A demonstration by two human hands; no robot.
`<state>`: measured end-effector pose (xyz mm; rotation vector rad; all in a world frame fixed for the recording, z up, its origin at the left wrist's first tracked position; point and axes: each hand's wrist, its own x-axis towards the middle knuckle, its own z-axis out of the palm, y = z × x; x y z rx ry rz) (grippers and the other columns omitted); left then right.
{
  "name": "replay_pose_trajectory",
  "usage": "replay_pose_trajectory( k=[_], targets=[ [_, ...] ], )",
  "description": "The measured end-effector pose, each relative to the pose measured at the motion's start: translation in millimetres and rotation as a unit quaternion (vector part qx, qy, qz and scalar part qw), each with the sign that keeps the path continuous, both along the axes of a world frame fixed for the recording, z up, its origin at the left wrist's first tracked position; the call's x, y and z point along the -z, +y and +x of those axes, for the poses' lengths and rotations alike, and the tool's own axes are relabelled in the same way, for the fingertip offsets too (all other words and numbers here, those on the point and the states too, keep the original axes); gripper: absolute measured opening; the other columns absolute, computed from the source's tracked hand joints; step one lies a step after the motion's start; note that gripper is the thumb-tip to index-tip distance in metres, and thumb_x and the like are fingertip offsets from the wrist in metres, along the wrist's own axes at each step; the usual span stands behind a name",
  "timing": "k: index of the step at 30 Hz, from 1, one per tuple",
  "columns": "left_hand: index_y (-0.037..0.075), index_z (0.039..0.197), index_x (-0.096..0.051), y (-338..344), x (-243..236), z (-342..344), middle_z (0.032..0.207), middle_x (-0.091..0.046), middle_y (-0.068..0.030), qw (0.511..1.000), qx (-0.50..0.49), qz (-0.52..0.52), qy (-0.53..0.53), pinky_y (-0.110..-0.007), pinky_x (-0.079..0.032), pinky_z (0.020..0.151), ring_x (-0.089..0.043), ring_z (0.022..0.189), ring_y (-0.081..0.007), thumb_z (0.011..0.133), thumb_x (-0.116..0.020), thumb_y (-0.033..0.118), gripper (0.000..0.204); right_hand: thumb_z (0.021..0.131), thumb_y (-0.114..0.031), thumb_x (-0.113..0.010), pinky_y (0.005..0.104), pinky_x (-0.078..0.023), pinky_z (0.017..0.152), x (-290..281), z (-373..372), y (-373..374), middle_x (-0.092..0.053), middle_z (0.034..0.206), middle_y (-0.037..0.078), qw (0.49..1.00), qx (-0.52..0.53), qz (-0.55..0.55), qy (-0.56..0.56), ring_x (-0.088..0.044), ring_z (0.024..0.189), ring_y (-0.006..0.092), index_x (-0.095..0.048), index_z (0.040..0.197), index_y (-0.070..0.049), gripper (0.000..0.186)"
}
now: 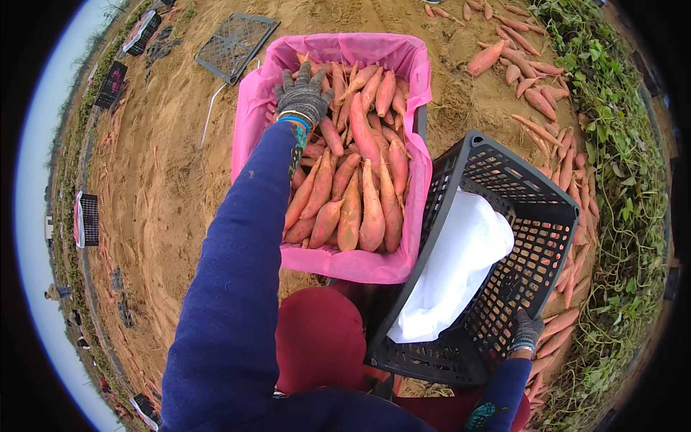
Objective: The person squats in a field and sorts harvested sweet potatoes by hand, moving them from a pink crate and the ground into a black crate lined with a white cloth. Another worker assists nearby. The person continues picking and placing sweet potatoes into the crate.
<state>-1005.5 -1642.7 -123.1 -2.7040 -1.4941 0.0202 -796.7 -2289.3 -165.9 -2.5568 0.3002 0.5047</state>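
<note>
Sweet potatoes fill a crate lined with pink film, the front ones lying side by side with their tips pointing away from me. My left hand, in a grey work glove, lies on the heap at the crate's far left with its fingers spread, gripping nothing. To the right, a black slatted plastic crate is tilted, with a crumpled white liner inside. At its near right side, my gloved right hand is closed on the crate's wall; part of its fingers is hidden.
Loose sweet potatoes lie in a long row on the right, beside green vines. A flat black plastic grid rests on the sandy soil at the far left. Several other crates stand along the left side.
</note>
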Motion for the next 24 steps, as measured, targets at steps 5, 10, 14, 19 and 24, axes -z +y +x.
replay_pose_trajectory(
  k=[5,10,14,19,24],
  targets=[
    [0.012,0.146,-0.028,-87.0,8.1,-50.3,0.15,-0.022,-0.0214,0.997,0.069,-0.021,0.039,-0.06,-0.018,0.11,-0.017,0.137,-0.0479,0.083,-0.057,0.054,0.081,0.073,-0.019,-0.073,0.0333,-0.05,0.06,3.3,1.1,-2.4,-0.069,0.077,0.013,1.0,0.009,-0.001,0.009,-0.063,0.065,0.0224,-0.067,0.093,0.007,0.033],
    [0.008,0.144,-0.028,-69.4,30.7,-43.1,0.15,-0.024,-0.0199,0.994,0.088,-0.041,-0.053,-0.05,-0.025,0.111,-0.018,0.135,-0.0509,0.079,-0.066,0.039,0.082,0.074,-0.018,-0.073,0.0325,-0.05,0.059,-3.1,-2.1,3.2,-0.069,0.077,0.013,1.0,0.015,0.023,0.002,-0.063,0.063,0.0215,-0.067,0.092,0.006,0.03],
    [0.009,0.138,-0.04,-68.2,10.3,-29.8,0.146,-0.031,-0.0179,0.996,0.078,-0.05,-0.016,-0.052,-0.035,0.104,-0.029,0.133,-0.0441,0.081,-0.063,0.037,0.067,0.074,-0.017,-0.072,0.0335,-0.051,0.062,-6.4,-3.1,7.0,-0.069,0.079,0.013,0.999,0.022,0.028,0.014,-0.064,0.065,0.0221,-0.066,0.094,0.005,0.031],
    [0.009,0.135,-0.044,-90.7,-26.9,-14.9,0.145,-0.036,-0.017,0.985,0.086,-0.074,-0.128,-0.048,-0.034,0.104,-0.036,0.13,-0.0395,0.082,-0.063,0.028,0.059,0.073,-0.017,-0.072,0.036,-0.051,0.068,0.3,-0.5,0.6,-0.07,0.082,0.014,1.0,-0.017,-0.015,-0.012,-0.065,0.071,0.0247,-0.067,0.096,0.006,0.033],
    [0.01,0.141,-0.037,-38.0,-18.1,41.7,0.148,-0.027,-0.0227,0.982,0.086,-0.011,-0.17,-0.045,-0.032,0.108,-0.032,0.133,-0.0409,0.08,-0.068,0.038,0.074,0.069,-0.021,-0.074,0.0355,-0.05,0.065,2.4,-2.0,-0.8,-0.069,0.08,0.014,0.999,-0.02,0.003,-0.036,-0.065,0.07,0.025,-0.066,0.098,0.007,0.041]
  ],
)
